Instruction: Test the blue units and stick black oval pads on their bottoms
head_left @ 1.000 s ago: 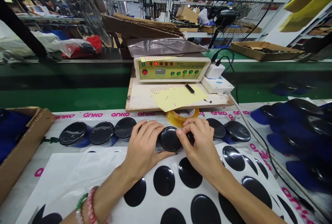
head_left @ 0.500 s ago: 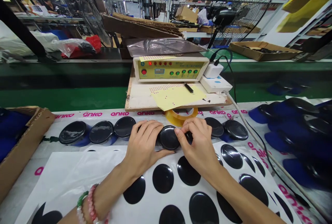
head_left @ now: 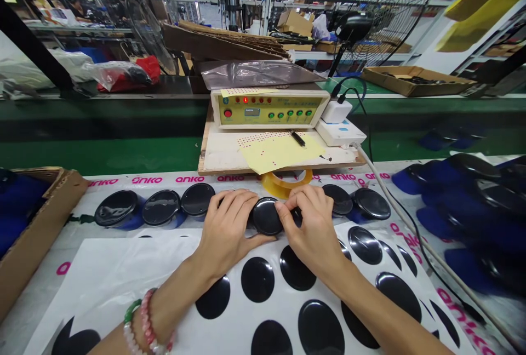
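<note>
My left hand [head_left: 228, 223] curls around the left side of a round black-topped cylinder [head_left: 267, 217], its thumb along the near edge. My right hand [head_left: 311, 221] is closed in a pinch, thumb tip at the right edge of the same black top. Whatever lies between those fingertips is too small or hidden to make out. Beneath both hands lies a white sheet [head_left: 152, 267] bearing several glossy black round stickers [head_left: 258, 279]. More black-topped blue cylinders stand in a row on the left [head_left: 161, 207] and right [head_left: 371, 204] of my hands.
Behind my hands lie a roll of yellow tape [head_left: 283, 185] and a wooden board with a control box [head_left: 269, 110], a yellow paper [head_left: 283, 152] and a pen [head_left: 297, 138]. A cardboard box [head_left: 61, 201] stands left. Blurred blue cylinders [head_left: 464, 196] and a white cable [head_left: 394, 201] are right.
Both hands keep almost the same place and grip on the cylinder. On the control box the lit red lamp has shifted one place right. The view has moved slightly.
</note>
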### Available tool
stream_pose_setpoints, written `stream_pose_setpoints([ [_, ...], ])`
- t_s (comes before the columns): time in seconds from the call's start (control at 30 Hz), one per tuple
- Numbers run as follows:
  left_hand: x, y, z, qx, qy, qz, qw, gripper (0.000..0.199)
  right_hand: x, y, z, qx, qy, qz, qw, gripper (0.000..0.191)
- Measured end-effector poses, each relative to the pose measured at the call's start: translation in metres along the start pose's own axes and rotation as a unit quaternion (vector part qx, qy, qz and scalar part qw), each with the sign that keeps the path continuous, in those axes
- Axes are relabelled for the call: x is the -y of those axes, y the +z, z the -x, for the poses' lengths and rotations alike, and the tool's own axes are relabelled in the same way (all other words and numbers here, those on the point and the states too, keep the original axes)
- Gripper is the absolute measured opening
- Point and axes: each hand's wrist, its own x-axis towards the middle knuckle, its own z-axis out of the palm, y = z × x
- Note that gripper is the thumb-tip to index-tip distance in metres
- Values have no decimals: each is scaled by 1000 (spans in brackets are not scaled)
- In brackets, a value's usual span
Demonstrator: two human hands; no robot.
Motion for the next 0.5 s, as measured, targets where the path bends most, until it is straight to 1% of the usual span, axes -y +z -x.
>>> stream_pose_setpoints([
  [0.07,0,0,-1,-2,0,-5,1000,55,1,0,1,1,0,26,1000,19],
  [0.17,0,2,0,-4,2,-15,1000,54,0,1,2,17,6,95,995,17],
  [0.3,1,5,3,9,8,-51,999,53,-8,0,-2,29,19,153,988,19],
  [0.37,1,3,2,15,18,-70,997,55,-12,-9,-7,8,28,165,986,23],
  [0.43,-3,-5,-2,15,17,-91,996,65,-12,-29,-9,-18,44,125,991,23],
  [0.47,-7,-12,-5,21,1,-104,994,70,-9,-41,-9,-10,46,77,996,20],
  [0.5,-12,-21,-7,48,-30,-112,992,69,-5,-53,-6,22,37,19,999,17],
])
